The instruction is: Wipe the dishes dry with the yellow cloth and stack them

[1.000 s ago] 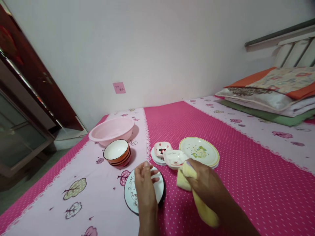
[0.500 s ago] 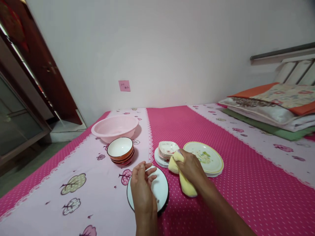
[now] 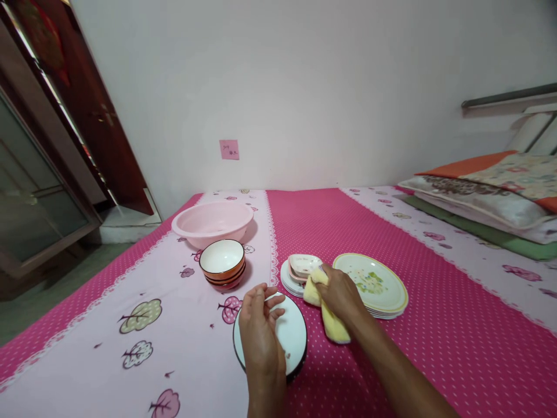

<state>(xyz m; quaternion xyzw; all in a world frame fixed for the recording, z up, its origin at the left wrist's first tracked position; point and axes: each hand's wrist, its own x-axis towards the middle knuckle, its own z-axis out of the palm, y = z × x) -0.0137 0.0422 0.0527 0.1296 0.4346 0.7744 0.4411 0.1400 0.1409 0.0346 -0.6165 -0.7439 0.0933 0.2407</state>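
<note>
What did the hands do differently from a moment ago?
The right hand, gripping the yellow cloth, carried the small white-and-pink dish from beside the stack of small plates onto it, covering the spotted dish that showed there before. The left hand stayed over the black-rimmed plate. The stacked bowls, pink basin and flowered plates did not move.

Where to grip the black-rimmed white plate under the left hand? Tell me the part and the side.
Pinch the near-left rim of the black-rimmed white round plate, coming from the left. It lies flat on the bedsheet, and the left hand already hovers there.
</note>
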